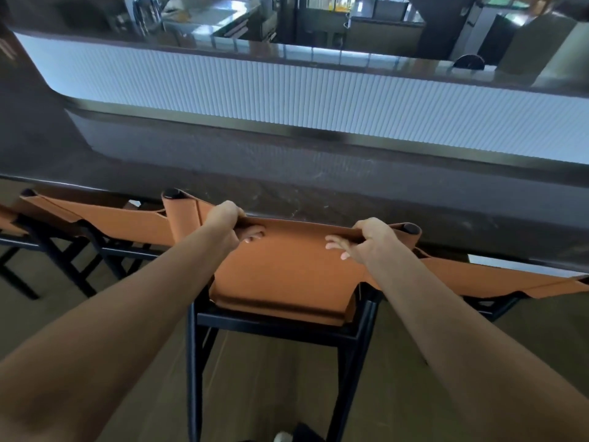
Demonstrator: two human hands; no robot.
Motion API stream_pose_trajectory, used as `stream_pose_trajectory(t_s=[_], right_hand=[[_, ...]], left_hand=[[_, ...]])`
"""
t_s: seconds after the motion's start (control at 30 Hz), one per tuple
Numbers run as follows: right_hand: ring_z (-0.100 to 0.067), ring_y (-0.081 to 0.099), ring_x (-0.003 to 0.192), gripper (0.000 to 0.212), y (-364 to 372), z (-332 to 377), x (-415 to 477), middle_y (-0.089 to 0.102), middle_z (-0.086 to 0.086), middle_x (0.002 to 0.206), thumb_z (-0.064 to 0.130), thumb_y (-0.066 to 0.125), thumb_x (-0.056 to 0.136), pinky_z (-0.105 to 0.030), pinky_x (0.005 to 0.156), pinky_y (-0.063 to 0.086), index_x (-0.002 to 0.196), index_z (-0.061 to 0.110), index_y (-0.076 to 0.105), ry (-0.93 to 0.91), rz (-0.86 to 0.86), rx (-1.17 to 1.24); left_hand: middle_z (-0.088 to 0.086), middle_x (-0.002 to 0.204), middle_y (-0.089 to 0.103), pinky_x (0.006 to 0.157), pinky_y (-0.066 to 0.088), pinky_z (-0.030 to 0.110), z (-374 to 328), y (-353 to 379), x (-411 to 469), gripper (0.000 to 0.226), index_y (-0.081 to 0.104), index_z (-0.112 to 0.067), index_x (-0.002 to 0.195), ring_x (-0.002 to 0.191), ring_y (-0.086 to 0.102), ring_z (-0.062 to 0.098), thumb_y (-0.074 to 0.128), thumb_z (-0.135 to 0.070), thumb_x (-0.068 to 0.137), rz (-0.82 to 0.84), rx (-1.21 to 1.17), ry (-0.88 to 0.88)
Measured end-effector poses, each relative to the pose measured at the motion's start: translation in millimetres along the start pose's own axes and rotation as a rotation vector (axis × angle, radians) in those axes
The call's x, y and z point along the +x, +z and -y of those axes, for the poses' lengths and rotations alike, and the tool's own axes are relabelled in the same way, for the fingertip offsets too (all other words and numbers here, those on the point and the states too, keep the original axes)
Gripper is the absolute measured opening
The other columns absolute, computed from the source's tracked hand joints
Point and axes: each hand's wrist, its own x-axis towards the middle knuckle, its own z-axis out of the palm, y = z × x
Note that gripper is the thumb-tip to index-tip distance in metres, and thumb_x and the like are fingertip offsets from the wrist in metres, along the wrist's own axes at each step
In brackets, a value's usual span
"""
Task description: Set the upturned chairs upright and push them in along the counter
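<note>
Chair [287, 282] legs cut off; floor object seemingly shoe.

At twelve o'clock from my feed: a white ribbed panel [318, 94], a chrome tap [147, 12] at eleven, blurred kitchen units [382, 30] beyond, wood-look floor [271, 378] below.

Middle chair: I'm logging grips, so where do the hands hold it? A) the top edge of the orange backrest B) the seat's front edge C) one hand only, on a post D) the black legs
A: the left hand and right hand both curl over the top edge of the chair's orange backrest, by the counter.
</note>
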Motion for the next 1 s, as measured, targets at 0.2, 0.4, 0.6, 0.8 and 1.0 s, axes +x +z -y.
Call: stream_pose_trajectory(t_s=[0.2,0.4,0.6,0.8,1.0], right_hand=[[-0.056,0.045,0.126,0.048,15.2,14.0,38.7,0.026,-0.040,0.147,-0.008,0.037,0.098,-0.050,0.093,0.053,0.144,-0.004,0.027,-0.085,-0.020,-0.127],[-0.058,0.042,0.126,0.050,15.1,12.3,86.8,0.031,-0.037,0.146,-0.012,0.038,0.094,-0.055,0.091,0.053,0.143,0.001,0.033,-0.097,-0.067,-0.069],[-0.057,0.046,0.123,0.047,37.3,26.8,110.7,0.029,-0.042,0.145,-0.010,0.037,0.096,-0.051,0.092,0.054,0.141,-0.002,0.034,-0.116,-0.094,-0.097],[-0.055,0.052,0.118,0.046,51.4,39.9,119.4,0.035,-0.039,0.142,-0.006,0.040,0.097,-0.047,0.092,0.055,0.142,-0.001,0.032,-0.120,-0.100,-0.154],[-0.057,0.050,0.119,0.050,47.2,34.5,121.1,0.032,-0.038,0.145,-0.005,0.042,0.097,-0.049,0.088,0.056,0.145,0.000,0.029,-0.129,-0.105,-0.110]], left_hand=[[0.030,0.090,0.057,0.047,0.058,0.030,-5.0,16.0,48.6,0.016,0.049,0.009,0.098,0.075,0.061,0.043,0.034,0.007,0.091,0.041,-0.099,0.014],[0.026,0.093,0.059,0.051,0.059,0.032,3.6,24.4,91.6,0.018,0.053,0.005,0.092,0.080,0.063,0.038,0.038,0.014,0.088,0.057,-0.133,-0.043],[0.028,0.102,0.058,0.048,0.057,0.030,-12.8,36.4,120.2,0.016,0.054,0.010,0.100,0.088,0.063,0.040,0.042,0.012,0.090,0.062,-0.124,-0.054],[0.032,0.119,0.055,0.046,0.057,0.030,-31.6,47.6,128.1,0.011,0.053,0.006,0.093,0.106,0.060,0.045,0.043,0.010,0.091,0.073,-0.155,-0.076],[0.031,0.118,0.056,0.050,0.059,0.030,-27.9,45.3,129.3,0.013,0.053,0.005,0.100,0.106,0.062,0.042,0.042,0.006,0.093,0.078,-0.160,-0.121]])
